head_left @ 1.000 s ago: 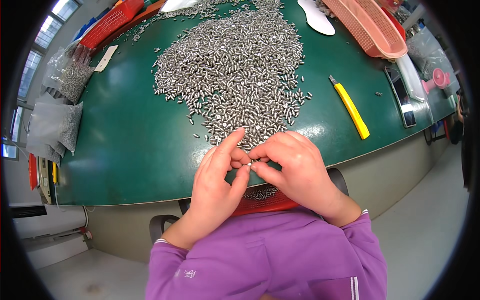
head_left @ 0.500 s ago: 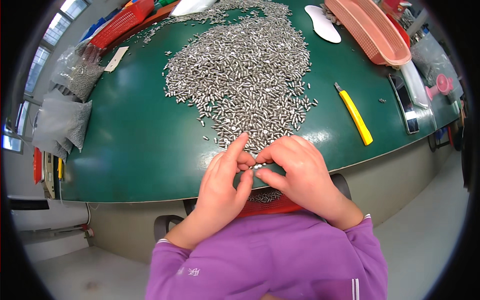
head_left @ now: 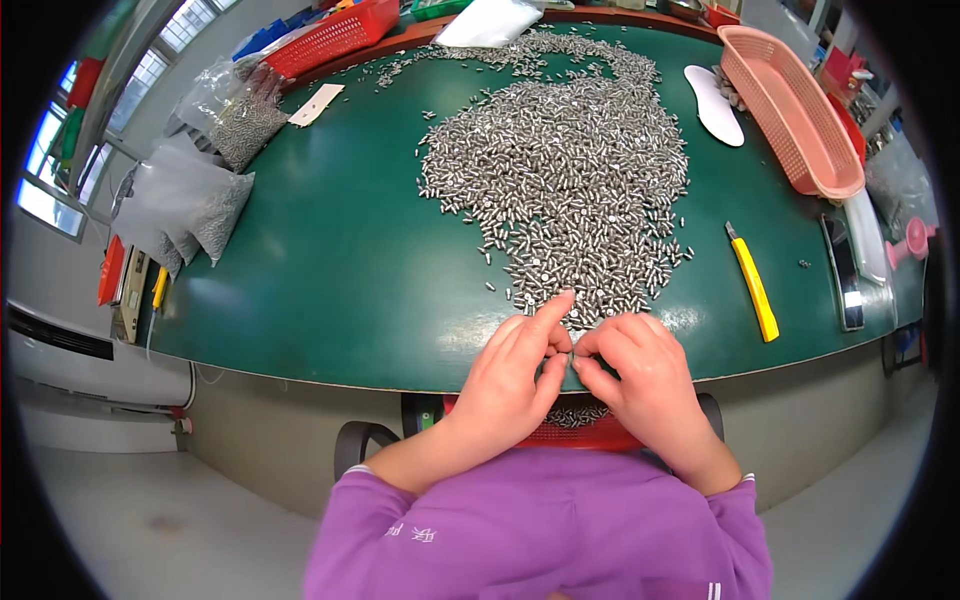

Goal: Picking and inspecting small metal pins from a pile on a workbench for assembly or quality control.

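A wide heap of small silver metal pins (head_left: 560,170) spreads over the green table (head_left: 330,290). At its near tip, close to the table's front edge, my two hands almost meet. My left hand (head_left: 515,375) has its index finger stretched toward the pins, while its thumb and other fingers curl together. My right hand (head_left: 645,370) is closed, with thumb and index tip drawn near each other beside the left fingertips. Whatever lies between the fingertips is too small and hidden to make out. Below the edge, a red basket (head_left: 585,435) in front of my body contains more pins.
On the right lie a yellow utility knife (head_left: 755,290), a phone (head_left: 843,275), a white insole-shaped piece (head_left: 714,105) and a pink basket (head_left: 790,110). Clear bags of metal parts (head_left: 220,215) stand at the left. Farther back are a red basket (head_left: 335,40) and a white bag (head_left: 488,22).
The view has shifted, so the table and hands appear farther right and lower. Small metal pieces that showed between my fingertips are no longer visible there. My hands keep nearly the same pose.
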